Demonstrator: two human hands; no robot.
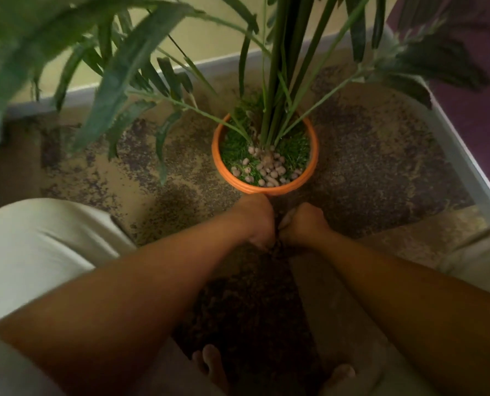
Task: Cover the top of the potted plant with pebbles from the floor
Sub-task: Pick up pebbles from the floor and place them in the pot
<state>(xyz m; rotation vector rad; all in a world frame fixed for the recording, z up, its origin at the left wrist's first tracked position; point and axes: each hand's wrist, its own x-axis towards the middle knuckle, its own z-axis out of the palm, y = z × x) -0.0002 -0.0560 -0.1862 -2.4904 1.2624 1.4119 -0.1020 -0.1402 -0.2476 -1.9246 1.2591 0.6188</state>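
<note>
An orange pot (266, 187) stands on the floor in front of me, with tall green stems and long leaves rising from it. Green moss covers its top, and several pale pebbles (268, 168) lie on the near half. My left hand (258, 221) and my right hand (302, 224) are side by side on the floor just in front of the pot, knuckles up, fingers curled down. What they hold is hidden under the fingers. The floor between and below them is dark and grainy, and single pebbles cannot be made out there.
My knees in light trousers (38, 252) flank both arms. My bare toes (212, 364) show at the bottom. A grey skirting board (75, 95) and a yellow wall run behind the pot. A white edge (461, 155) borders a purple surface on the right. Leaves overhang the left.
</note>
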